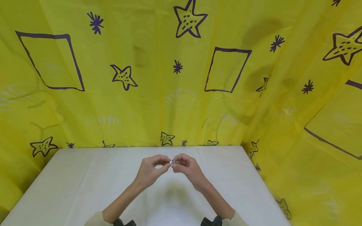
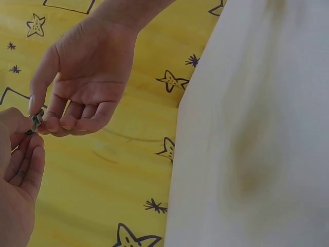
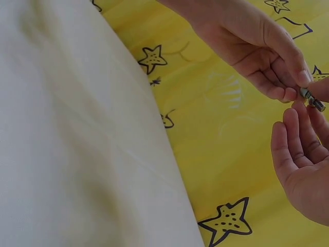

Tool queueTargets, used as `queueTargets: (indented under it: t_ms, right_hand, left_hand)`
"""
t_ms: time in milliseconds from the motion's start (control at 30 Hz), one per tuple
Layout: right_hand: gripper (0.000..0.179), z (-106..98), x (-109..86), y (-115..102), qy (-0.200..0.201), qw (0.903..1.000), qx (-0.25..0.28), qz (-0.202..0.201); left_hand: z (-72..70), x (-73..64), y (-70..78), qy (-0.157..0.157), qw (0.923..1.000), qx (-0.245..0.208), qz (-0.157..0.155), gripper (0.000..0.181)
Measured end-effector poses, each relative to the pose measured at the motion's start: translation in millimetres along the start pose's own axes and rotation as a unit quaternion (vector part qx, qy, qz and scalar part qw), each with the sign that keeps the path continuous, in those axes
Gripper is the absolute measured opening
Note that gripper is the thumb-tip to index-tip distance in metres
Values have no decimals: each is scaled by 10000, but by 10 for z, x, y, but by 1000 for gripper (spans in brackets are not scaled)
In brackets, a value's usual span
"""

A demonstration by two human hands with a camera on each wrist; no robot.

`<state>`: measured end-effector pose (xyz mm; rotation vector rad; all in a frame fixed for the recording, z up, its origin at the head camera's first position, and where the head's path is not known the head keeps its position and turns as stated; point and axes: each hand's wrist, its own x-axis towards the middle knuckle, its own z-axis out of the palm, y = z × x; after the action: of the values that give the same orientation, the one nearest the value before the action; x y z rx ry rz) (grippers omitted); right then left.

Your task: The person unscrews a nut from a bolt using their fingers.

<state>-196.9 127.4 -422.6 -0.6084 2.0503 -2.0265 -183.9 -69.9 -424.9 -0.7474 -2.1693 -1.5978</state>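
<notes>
A small metal bolt (image 3: 319, 106) with a threaded shank is held between the two hands, above the white table. At its head end, the left hand (image 1: 148, 172) pinches it between thumb and index finger. The right hand (image 1: 193, 171) has thumb and fingertips at the nut (image 3: 311, 101) on the shank. In the left wrist view the bolt (image 2: 35, 121) is partly covered by fingertips. The other fingers of both hands are loosely bent, and the fingertips of the two hands nearly meet.
The white-covered table (image 1: 93, 179) lies below the hands, with a soft shadow on it. A yellow curtain (image 1: 152, 103) printed with stars and fish hangs behind and along the sides. Dark wrist devices (image 1: 212, 221) show at the bottom of the head view.
</notes>
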Motion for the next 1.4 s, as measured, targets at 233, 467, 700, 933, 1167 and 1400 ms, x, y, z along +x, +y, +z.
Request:
queueTargets:
  t_ms: [233,467,700,933,1167,1400]
  right_hand:
    - [22,10,13,-9,-57,9999,110,-14]
    - [22,-12,29,-3,6,9998,0,201]
    - [37,-25,63,-14,156,9983,-27,557]
    - [30,-39,60,-42,108,9986,-58,512]
    - [22,-58,44,-42,59,9993,-45,361]
    - [21,-65,19,-39,-32,9999,-146,42]
  left_hand:
    - [-7,5,-3,24,10000,-11,-27,13]
    - [-12,11,-12,56,10000,-19,-42,13]
    - [-3,15,-12,0,10000,-62,-43,11]
    - [4,7,-22,2,10000,-23,1,11]
    - [11,9,-23,-7,10000,5,54,12]
    - [15,10,-15,-20,10000,14,23,12]
